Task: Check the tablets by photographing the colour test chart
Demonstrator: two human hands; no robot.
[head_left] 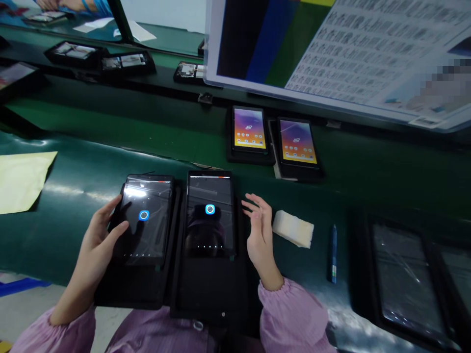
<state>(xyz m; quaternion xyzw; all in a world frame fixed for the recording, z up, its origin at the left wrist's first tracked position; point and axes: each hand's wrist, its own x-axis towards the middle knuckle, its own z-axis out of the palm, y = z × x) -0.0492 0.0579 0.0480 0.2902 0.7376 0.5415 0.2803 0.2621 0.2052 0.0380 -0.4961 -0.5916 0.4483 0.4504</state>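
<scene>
Two dark tablets lie side by side in black trays in front of me, each showing a small blue ring icon. My left hand [99, 240] grips the left edge of the left tablet [147, 218], thumb resting on its screen. My right hand [259, 230] hovers open just right of the right tablet [210, 215], fingers apart, holding nothing. A white folded cloth [293, 229] lies right beside that hand.
Two lit tablets [249, 130] [297, 143] sit in trays farther back on the green belt [110, 122]. A blue pen [333, 252] lies right of the cloth. Black trays with dark tablets [405, 279] fill the right. A yellow sheet [22, 179] lies left. A board [349, 49] hangs above.
</scene>
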